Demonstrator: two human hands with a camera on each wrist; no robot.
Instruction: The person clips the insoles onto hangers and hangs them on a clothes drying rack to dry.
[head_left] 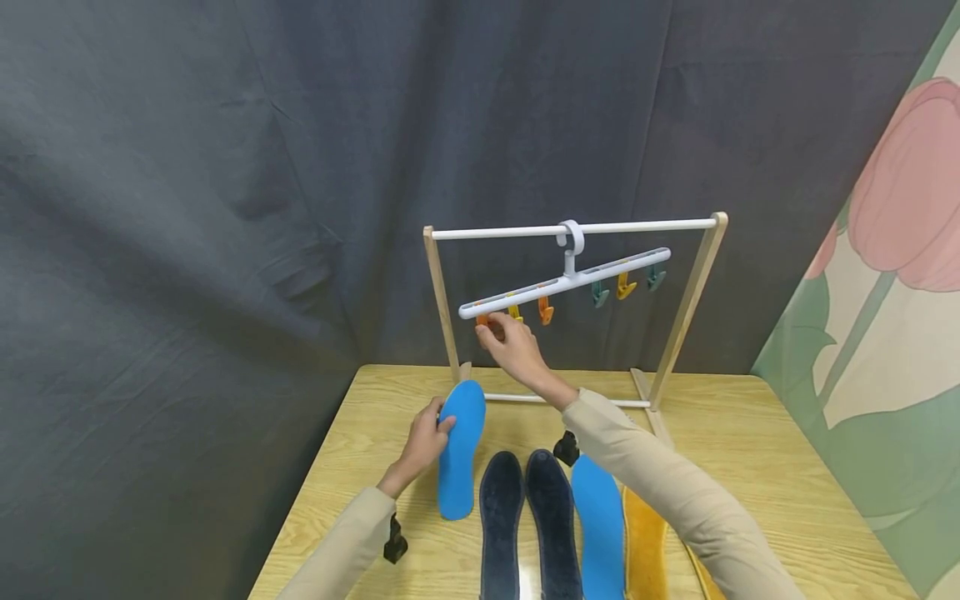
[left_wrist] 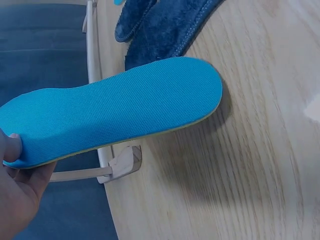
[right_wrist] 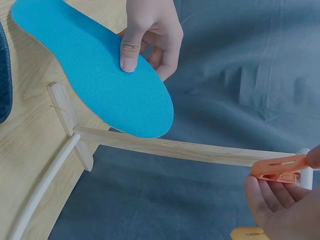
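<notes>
Head: light wood-grain table (head_left: pixel 787 454), dark grey curtain (head_left: pixel 187 208) behind, tulip-print panel (head_left: pixel 885 275) at right. Wooden rack (head_left: pixel 688 312) carries a white hanger (head_left: pixel 570 282) with 6 clips. Blue insole (head_left: pixel 463 454) is in the left hand (head_left: pixel 422 437). Right hand (head_left: pixel 513 346) pinches the orange clip (head_left: pixel 482 319) at the hanger's left end; insole is below it, apart. 2 dark fleece insoles (head_left: pixel 525 525) lie nearby on the table.

Left wrist: insole has a textured face, thin yellowish edge. Left fingers grip the wide end; heel points out over the table, contact unclear.

Right wrist: left thumb on insole face, fingers behind. Right thumb above clip, fingers below, nearly closed.
</notes>
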